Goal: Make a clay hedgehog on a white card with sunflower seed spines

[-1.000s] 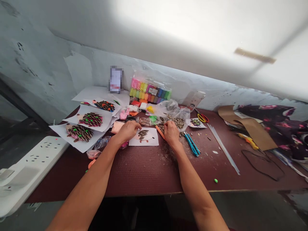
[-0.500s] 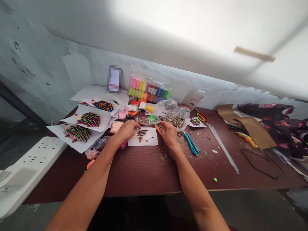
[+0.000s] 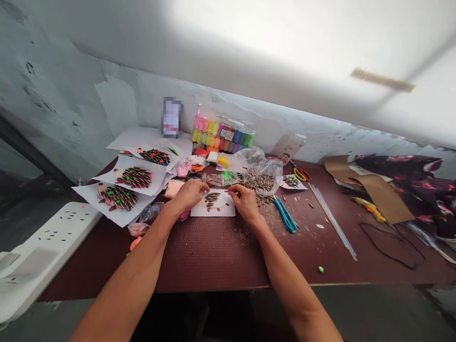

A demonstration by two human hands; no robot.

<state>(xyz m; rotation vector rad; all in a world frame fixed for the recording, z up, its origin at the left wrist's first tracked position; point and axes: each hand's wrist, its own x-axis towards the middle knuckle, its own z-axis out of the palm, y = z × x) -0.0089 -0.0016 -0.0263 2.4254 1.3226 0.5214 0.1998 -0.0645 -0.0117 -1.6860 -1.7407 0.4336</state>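
Observation:
A small white card [image 3: 213, 212] lies on the dark red table, bearing a pale hedgehog shape with rows of striped seeds [image 3: 212, 200]. At its upper left corner is my left hand [image 3: 190, 194], fingers curled together; whether it pinches anything is hidden. My right hand [image 3: 244, 200] is over the card's right edge, thumb and forefinger pinched on a small dark seed [image 3: 227, 191]. Behind that hand a pile of striped seeds [image 3: 258, 181] spills from a clear plastic bag [image 3: 249, 156].
Finished seed hedgehogs on paper [image 3: 133, 176] lie at the left, beside a white power strip [image 3: 53, 237]. A blue cutter [image 3: 285, 214], scissors [image 3: 301, 174], glue sticks [image 3: 333, 221] and a yellow glue gun [image 3: 372, 209] are at the right. Colored clay packs [image 3: 223, 135] stand behind.
My right hand has moved left from the seed pile to the card's edge, with a seed between its fingertips. My left hand has hardly moved.

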